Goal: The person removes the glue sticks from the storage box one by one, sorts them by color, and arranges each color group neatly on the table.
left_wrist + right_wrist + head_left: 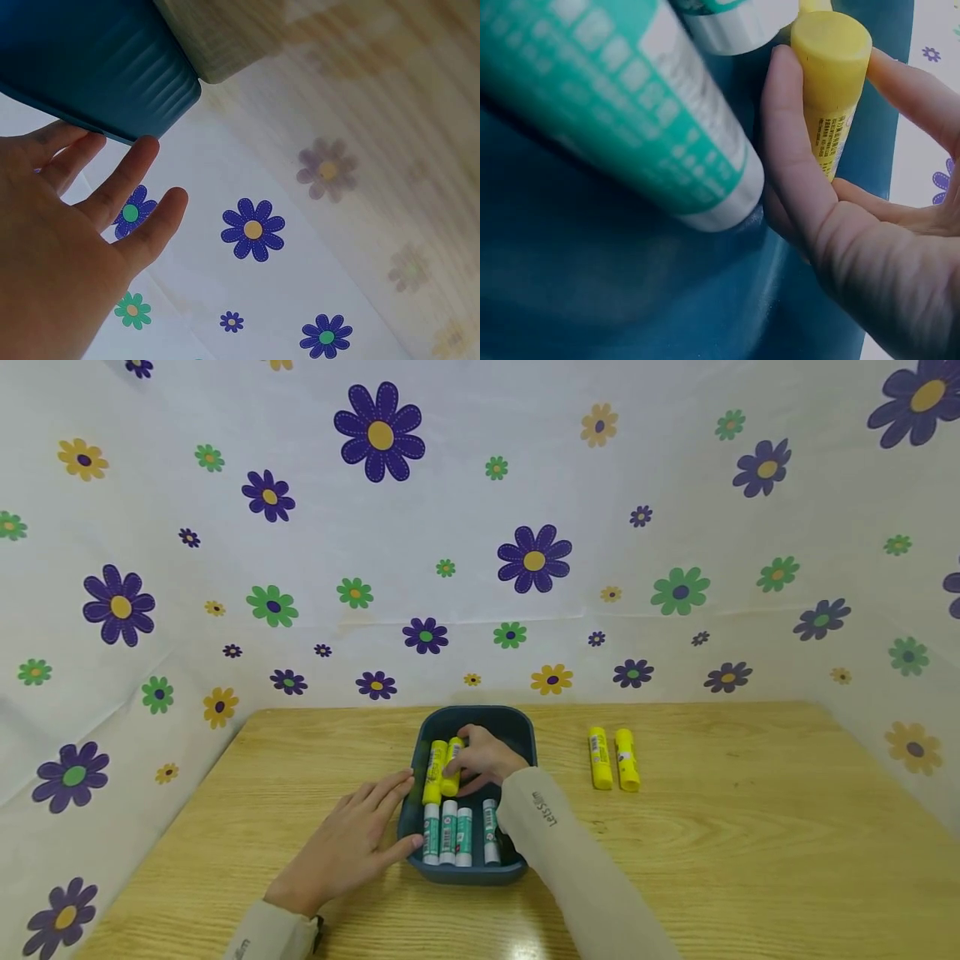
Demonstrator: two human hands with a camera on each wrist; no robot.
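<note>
The right hand (483,757) has its grip round a yellow stick (450,787) at eleven o'clock in the bin (468,877); its wrist view alone clearly shows fingers (789,135) on both sides. Green sticks (448,833) lie toward six. The left hand (354,837), fingers straight, touches the bin at nine; only its wrist view shows the ribbed outer wall (142,82).

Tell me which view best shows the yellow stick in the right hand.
The right wrist view: the yellow stick is close up there, one end and part of its label clear in the right hand. The head view shows it small, partly covered by that hand. The left wrist view shows none of it.
</note>
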